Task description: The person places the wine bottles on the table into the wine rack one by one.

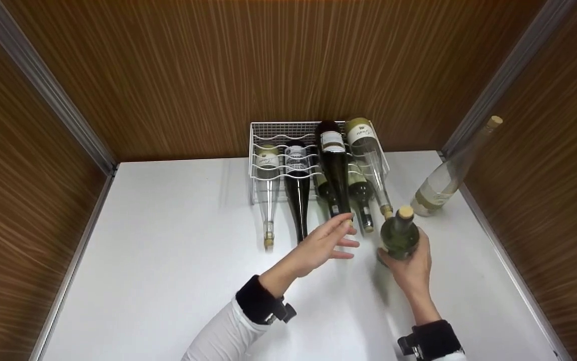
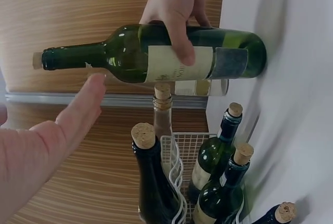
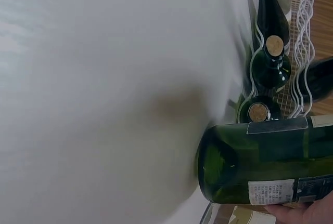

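My right hand (image 1: pixel 415 265) grips a green wine bottle (image 1: pixel 398 239) round its body, the bottle upright and its cork pointing up. In the left wrist view its pale label shows beside the thumb, and the base is at the white tabletop. My left hand (image 1: pixel 318 246) has its fingers extended and holds nothing. In the head view it overlaps the neck end of a dark bottle (image 1: pixel 336 175) that lies on top of a white wire rack (image 1: pixel 252 168). Beside that one, a clear bottle (image 1: pixel 369 150) also lies on the upper tier, its cork toward me.
Lower in the rack lie a clear bottle (image 1: pixel 268 188), a dark bottle (image 1: pixel 297 195) and green bottles (image 1: pixel 361 189), necks outward. A tall clear corked bottle (image 1: pixel 436 188) stands at the right by the wood-grain side wall (image 1: pixel 544 200). The back wall (image 1: pixel 183 80) rises right behind the rack.
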A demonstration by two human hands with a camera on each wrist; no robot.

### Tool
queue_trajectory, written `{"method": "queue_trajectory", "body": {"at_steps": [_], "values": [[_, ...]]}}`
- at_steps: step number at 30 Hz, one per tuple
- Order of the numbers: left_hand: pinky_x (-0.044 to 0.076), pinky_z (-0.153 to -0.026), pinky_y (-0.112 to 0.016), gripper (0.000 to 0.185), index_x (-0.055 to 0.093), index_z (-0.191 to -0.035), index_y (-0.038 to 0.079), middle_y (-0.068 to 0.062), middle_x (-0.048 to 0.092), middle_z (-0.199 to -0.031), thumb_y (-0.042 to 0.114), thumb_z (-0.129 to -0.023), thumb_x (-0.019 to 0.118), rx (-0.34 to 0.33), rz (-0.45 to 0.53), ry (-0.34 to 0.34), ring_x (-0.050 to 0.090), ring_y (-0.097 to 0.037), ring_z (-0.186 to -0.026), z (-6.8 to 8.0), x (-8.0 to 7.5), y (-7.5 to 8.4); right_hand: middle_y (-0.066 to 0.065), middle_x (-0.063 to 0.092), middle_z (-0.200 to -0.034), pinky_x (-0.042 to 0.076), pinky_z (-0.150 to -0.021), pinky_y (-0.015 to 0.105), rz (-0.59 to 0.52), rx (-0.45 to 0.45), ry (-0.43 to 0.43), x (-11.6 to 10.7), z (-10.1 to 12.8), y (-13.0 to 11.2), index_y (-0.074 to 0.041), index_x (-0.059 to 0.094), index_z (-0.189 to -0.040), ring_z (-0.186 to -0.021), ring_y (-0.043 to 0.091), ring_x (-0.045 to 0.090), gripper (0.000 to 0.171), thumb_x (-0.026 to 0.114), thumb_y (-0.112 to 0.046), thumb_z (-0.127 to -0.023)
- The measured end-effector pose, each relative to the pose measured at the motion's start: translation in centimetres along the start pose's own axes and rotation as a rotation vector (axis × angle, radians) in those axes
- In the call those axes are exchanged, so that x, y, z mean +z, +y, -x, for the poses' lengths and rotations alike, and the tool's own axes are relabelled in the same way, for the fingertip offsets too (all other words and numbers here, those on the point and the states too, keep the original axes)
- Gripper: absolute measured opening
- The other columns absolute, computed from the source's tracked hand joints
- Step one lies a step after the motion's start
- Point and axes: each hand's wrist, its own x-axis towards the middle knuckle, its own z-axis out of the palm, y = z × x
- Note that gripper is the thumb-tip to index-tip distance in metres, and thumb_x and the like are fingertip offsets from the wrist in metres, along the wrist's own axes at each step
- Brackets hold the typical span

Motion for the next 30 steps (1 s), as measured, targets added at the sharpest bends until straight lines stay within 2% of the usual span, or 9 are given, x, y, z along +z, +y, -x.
{"method": "queue_trajectory", "body": {"at_steps": [8, 14, 20, 25, 28, 30], "values": [[0.052, -0.092, -0.042, 0.061, 0.029, -0.151, 0.001, -0.022, 0.049, -0.132, 0.044, -0.107, 0.031, -0.146, 0.083, -0.069, 0.058, -0.038, -0.116, -0.4, -0.5, -0.3, 0.019, 0.056, -0.124, 0.033, -0.105, 0.056, 0.026, -0.211, -0.039, 0.8, 1.0, -0.4, -0.001, 0.049, -0.131, -0.118, 0.034, 0.050, 0.084, 0.090, 0.005, -0.057], [0.052, -0.091, -0.043, 0.067, 0.026, -0.151, -0.003, -0.033, 0.053, -0.126, 0.047, -0.107, 0.028, -0.185, 0.135, -0.110, 0.061, -0.043, -0.111, -0.4, -1.0, -0.4, 0.014, 0.057, -0.121, 0.039, -0.101, 0.051, 0.076, -0.360, -0.082, 1.4, 1.5, -0.4, -0.001, 0.052, -0.127, -0.116, 0.029, 0.053, 0.082, 0.088, 0.008, -0.055], [0.053, -0.088, -0.046, 0.076, 0.032, -0.147, -0.009, -0.028, 0.053, -0.122, 0.054, -0.105, 0.029, -0.256, 0.152, -0.098, 0.065, -0.043, -0.100, -0.1, -1.7, 0.2, 0.017, 0.054, -0.125, 0.039, -0.101, 0.053, 0.139, -0.433, -0.104, 2.1, 2.2, -0.6, -0.002, 0.055, -0.127, -0.118, 0.034, 0.051, 0.086, 0.091, 0.007, -0.049], [0.059, -0.069, -0.043, 0.089, 0.042, -0.139, -0.013, -0.030, 0.061, -0.107, 0.065, -0.100, 0.028, -0.312, 0.028, -0.097, 0.069, -0.043, -0.085, 0.3, -2.1, 0.5, 0.018, 0.054, -0.126, 0.038, -0.101, 0.053, 0.205, -0.493, -0.105, 2.8, 2.7, -0.7, -0.003, 0.057, -0.127, -0.117, 0.036, 0.049, 0.092, 0.095, 0.002, -0.044], [0.059, -0.057, -0.040, 0.090, 0.055, -0.129, -0.010, -0.027, 0.066, -0.095, 0.069, -0.097, 0.026, -0.350, -0.098, -0.102, 0.069, -0.037, -0.073, 0.5, -2.3, 0.4, 0.015, 0.055, -0.124, 0.037, -0.099, 0.055, 0.256, -0.544, -0.101, 3.2, 3.0, -0.6, -0.004, 0.058, -0.126, -0.115, 0.035, 0.050, 0.092, 0.095, -0.002, -0.042], [0.057, -0.050, -0.036, 0.084, 0.063, -0.119, -0.005, -0.020, 0.066, -0.088, 0.069, -0.098, 0.029, -0.374, -0.235, -0.109, 0.067, -0.029, -0.064, 0.7, -2.5, 0.2, 0.013, 0.056, -0.123, 0.037, -0.098, 0.057, 0.285, -0.574, -0.111, 3.5, 3.1, -0.6, -0.005, 0.059, -0.126, -0.114, 0.036, 0.051, 0.091, 0.094, -0.003, -0.042]]}}
